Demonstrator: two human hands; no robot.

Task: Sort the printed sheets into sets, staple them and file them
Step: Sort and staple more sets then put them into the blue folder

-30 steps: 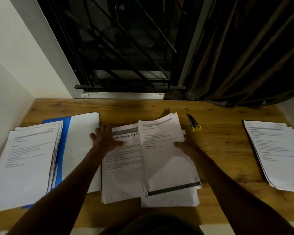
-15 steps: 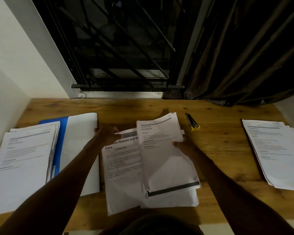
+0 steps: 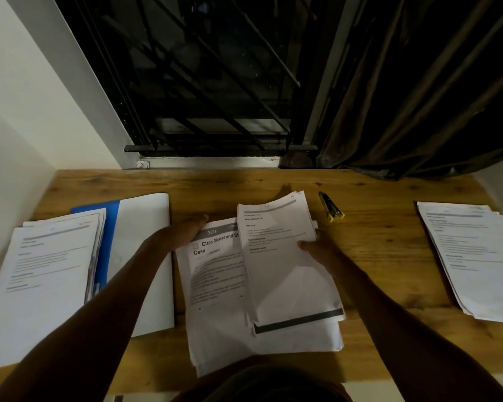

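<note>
Sheet [image 3: 215, 274] headed "Clean Glasses" (left hand [image 3: 183, 232] touching), right hand [image 3: 317, 250] pinching stack [image 3: 285, 271].

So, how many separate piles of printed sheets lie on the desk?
3: left pile, partly on the blue folder; centre pile, spread, under left hand, gripped by right hand; right pile, far right. Lower sheets may be hidden.

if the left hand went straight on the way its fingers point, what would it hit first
Probably the upper left corner of the sheaf that the right hand holds: the left hand points toward it. Depth is unclear, so it might slip underneath.
</note>
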